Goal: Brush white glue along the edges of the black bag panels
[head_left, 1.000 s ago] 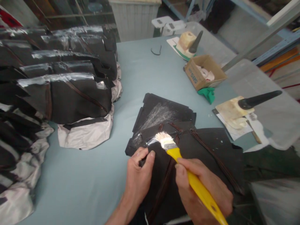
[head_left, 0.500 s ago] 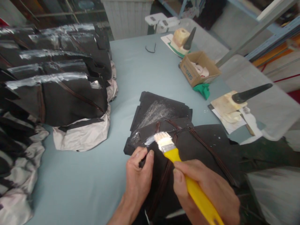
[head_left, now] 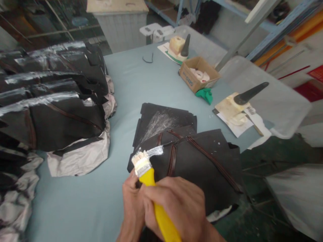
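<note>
My right hand (head_left: 176, 201) is closed around the yellow handle of a paintbrush (head_left: 147, 173). Its bristles, loaded with white paste, touch the left end of the upper edge of a dark leather piece (head_left: 202, 171) with reddish-brown stitched strips. A wet white streak (head_left: 155, 151) runs along that edge, right of the bristles. Behind the brush, my left hand (head_left: 132, 198) pinches the piece's left corner; my right hand partly covers it. Under the piece's far side lies a dark flat board (head_left: 164, 117) smeared with dried white.
Several dark pieces with white-coated edges and pale cloth are stacked at left (head_left: 65, 121). On the blue-grey table (head_left: 126, 87) stand a cardboard box (head_left: 189, 79), a green cloth (head_left: 205, 95), and two pale blocks with black cones, the nearer one (head_left: 227, 104) beside a white fork (head_left: 252, 112).
My right hand has moved the brush left along the edge, past the white streak, and now overlaps my left hand. The streak looks longer and brighter. The camera view has shifted.
</note>
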The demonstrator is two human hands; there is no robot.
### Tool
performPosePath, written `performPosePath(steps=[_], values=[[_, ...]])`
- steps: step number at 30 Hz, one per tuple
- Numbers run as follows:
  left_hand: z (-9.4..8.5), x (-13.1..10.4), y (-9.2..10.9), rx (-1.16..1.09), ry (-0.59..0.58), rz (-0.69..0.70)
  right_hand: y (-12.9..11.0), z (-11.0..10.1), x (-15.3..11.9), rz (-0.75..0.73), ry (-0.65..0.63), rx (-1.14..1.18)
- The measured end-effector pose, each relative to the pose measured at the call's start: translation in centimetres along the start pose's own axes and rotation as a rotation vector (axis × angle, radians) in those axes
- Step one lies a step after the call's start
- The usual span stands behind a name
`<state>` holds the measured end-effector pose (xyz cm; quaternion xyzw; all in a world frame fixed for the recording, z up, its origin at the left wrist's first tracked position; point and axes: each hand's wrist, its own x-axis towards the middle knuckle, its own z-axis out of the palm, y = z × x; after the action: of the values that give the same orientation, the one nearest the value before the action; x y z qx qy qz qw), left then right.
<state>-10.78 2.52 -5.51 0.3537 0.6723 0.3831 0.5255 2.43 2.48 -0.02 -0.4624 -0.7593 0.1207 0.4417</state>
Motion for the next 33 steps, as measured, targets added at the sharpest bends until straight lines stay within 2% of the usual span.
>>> performPosePath(steps=[4,7,9,11,14,18,20,24,29,33], values=[[0.0,-0.1,0.2,0.15,0.101,0.124,3.3,-2.8,-0.4,0.103,0.09,-0.163],[0.1,-0.1,0.4,0.2,0.107,0.138,5.5,-5.3,-0.7,0.123,0.178,-0.3],[0.2,-0.1,0.5,0.222,0.112,0.128,5.7,-5.9,-0.7,0.124,0.2,-0.315],[0.1,-0.2,0.5,0.233,0.128,0.106,4.9,-5.4,-0.6,0.117,0.167,-0.271],[-0.3,-0.3,0.1,0.243,0.123,0.076,2.9,-3.4,-0.4,0.12,0.102,-0.148],[-0.8,-0.4,-0.5,0.218,0.05,0.039,1.6,-1.6,-0.3,0.114,0.109,-0.002],[-0.8,-0.4,-0.6,0.21,0.048,0.022,1.9,-2.2,-0.3,0.149,0.126,-0.028],[-0.6,-0.4,-0.7,0.231,0.117,0.018,2.9,-4.2,-0.2,0.252,0.171,-0.205],[-1.0,-0.5,-1.2,0.249,0.098,0.006,2.8,-4.4,-0.1,0.14,0.067,-0.103],[-1.1,-0.6,-1.1,0.252,0.073,0.034,3.5,-5.2,-0.1,0.182,0.135,-0.229]])
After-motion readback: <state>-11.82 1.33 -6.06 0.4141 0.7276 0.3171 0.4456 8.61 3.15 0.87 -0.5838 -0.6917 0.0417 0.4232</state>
